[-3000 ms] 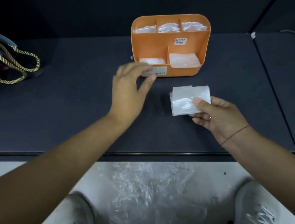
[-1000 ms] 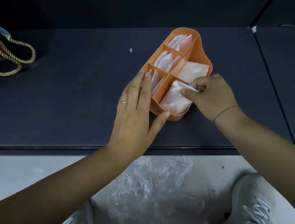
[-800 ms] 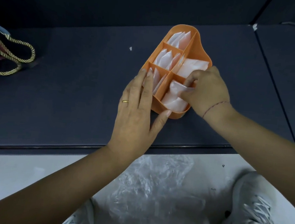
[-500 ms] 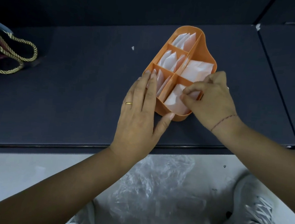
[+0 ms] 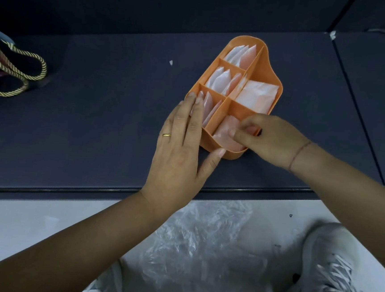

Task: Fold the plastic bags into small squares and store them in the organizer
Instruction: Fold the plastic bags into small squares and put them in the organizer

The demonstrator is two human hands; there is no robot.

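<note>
orange organizer (image 5: 267,66) against straight left fingers (image 5: 195,118); right fingers (image 5: 242,134) pinch folded bag (image 5: 224,134) in near compartment.

The left hand (image 5: 176,158) wears a gold ring (image 5: 166,134). A thin, perhaps reddish thread (image 5: 299,153) circles the right wrist (image 5: 307,160). The near sneakers (image 5: 329,269) are pale grey.

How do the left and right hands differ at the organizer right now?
Left hand lies with straight fingers flat against the organizer, bracing it; right hand has curled fingers pinching the folded bag in the near compartment. Left hand wears a gold ring; right hand a thin wrist thread. Both are at the near end of the organizer.
</note>
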